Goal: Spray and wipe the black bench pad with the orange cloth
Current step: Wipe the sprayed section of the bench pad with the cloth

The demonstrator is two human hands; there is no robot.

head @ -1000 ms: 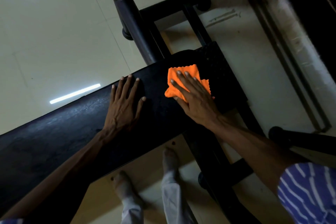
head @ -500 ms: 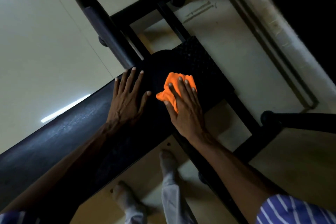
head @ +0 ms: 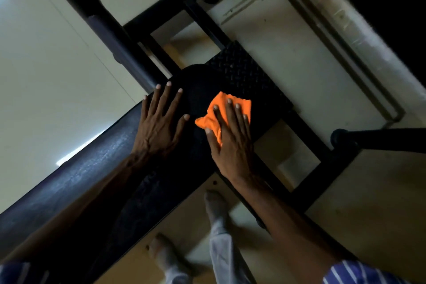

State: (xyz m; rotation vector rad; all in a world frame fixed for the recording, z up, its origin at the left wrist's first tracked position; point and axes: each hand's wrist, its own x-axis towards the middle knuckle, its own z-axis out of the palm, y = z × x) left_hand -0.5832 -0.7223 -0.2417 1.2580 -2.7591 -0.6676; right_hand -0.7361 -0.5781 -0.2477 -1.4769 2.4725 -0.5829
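Head view shows the right hand (head: pixel 231 143) pressing flat on the orange cloth (head: pixel 213 120), fingers stretched and a little apart, not closed around it; the cloth is only pinned under the palm against the black bench pad (head: pixel 92 173). The left hand (head: pixel 159 124) lies flat and open on the pad just beside it, holding nothing, near the far edge of the pad, and seems to brace the body. Compared with one second ago, the cloth is now more bunched and sits further in from the rounded end of the pad; before, it was spread wider and lay closer to the end, next to the textured black plate (head: pixel 244 74). So the right hand has pulled the cloth back toward the left hand, one short wiping stroke over the end part. I judge the wiping is in progress and the end of the pad is nearly covered, while the long part toward the near left corner is not yet reached. No spray bottle is visible.
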